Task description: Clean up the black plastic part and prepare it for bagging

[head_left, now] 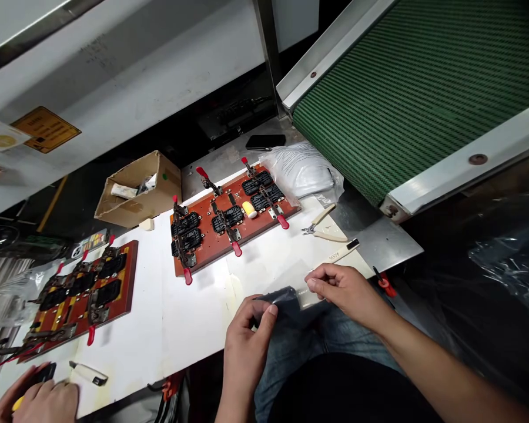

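Note:
My left hand (249,335) pinches a dark, flat, smooth piece (284,301) between thumb and fingers, near the front edge of the table. Clear plastic (309,295) lies over or beside the dark piece; whether it is a film or a small bag I cannot tell. The fingertips of my right hand (346,288) are closed on the plastic's right side. Just beyond my right hand are a pale tool marked A006 (340,254) and side cutters (324,228) with cream handles. A red-brown fixture board (209,226) with red-handled clamps and black parts lies farther back.
A second clamp board (130,276) is at the left, near a co-worker's hands (48,399) and a utility knife (89,373). Behind stand a cardboard box (141,205), a plastic-wrapped pack (306,170) and a phone (265,141). A green conveyor belt (423,88) slopes at the right.

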Demonstrator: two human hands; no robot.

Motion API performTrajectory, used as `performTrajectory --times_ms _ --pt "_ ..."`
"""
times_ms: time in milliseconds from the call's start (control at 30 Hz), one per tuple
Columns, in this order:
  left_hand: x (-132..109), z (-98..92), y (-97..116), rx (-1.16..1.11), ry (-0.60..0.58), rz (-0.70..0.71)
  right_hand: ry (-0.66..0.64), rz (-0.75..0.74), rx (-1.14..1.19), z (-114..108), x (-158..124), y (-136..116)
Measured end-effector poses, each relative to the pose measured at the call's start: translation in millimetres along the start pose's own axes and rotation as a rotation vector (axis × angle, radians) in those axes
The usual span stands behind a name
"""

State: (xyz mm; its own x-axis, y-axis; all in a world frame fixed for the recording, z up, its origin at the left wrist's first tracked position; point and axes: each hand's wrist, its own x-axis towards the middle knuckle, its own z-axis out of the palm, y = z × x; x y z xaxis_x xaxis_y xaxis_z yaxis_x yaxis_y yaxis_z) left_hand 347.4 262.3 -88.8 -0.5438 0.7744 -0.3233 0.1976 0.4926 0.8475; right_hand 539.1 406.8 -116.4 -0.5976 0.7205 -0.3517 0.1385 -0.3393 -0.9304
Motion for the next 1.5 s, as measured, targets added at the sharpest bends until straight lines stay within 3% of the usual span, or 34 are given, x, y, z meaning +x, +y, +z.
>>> performTrajectory --times_ms 67,167,200,267,333,433,567,700,800,1000,1133,1233,1333,1500 --pt "1 -9.6 -1 0.028 0.112 0.015 0.044 -0.008 -0.024 -2 -1 -3" --pt "-3 -23.7 1 0.182 0.428 0.107 0.162 -0.038 -0.098 1 -4 -6" --pt "-6 -26.3 3 0.235 0.485 0.153 0.19 -0.051 -0.13 4 -6 -6" --pt "-12 -25.9 8 0.285 0.428 0.242 0.207 -0.101 -0.21 14 -10 -7" --pt "-18 -17.9 13 0.275 0.235 0.284 0.165 -0.188 -0.299 26 -14 -6" --pt "-23 0.0 19 0.212 0.029 0.215 0.047 -0.323 -0.392 41 -19 -5" --pt "-21 11.4 18 0.087 -0.069 0.106 -0.121 -0.324 -0.407 42 -21 -5" --pt "-17 8.0 12 0.087 -0.089 0.071 -0.22 -0.333 -0.397 35 -20 -5" --pt "-14 5.1 9 0.087 -0.103 0.083 -0.217 -0.308 -0.372 34 -20 -5" --pt "-10 -0.2 10 0.152 -0.051 0.096 0.083 -0.216 -0.283 36 -18 3" --pt "-9 -1.0 6 0.128 0.007 0.058 0.185 -0.295 -0.323 33 -15 8" --pt "-12 -0.5 -2 -0.023 0.157 -0.001 0.263 -0.361 -0.376 30 -14 7" --pt "-20 -4.8 -9 -0.332 0.289 -0.135 0.345 -0.43 -0.422 29 -14 4" --pt "-40 -19.8 -8 -0.781 0.109 -0.418 0.313 -0.596 -0.497 37 -17 1"
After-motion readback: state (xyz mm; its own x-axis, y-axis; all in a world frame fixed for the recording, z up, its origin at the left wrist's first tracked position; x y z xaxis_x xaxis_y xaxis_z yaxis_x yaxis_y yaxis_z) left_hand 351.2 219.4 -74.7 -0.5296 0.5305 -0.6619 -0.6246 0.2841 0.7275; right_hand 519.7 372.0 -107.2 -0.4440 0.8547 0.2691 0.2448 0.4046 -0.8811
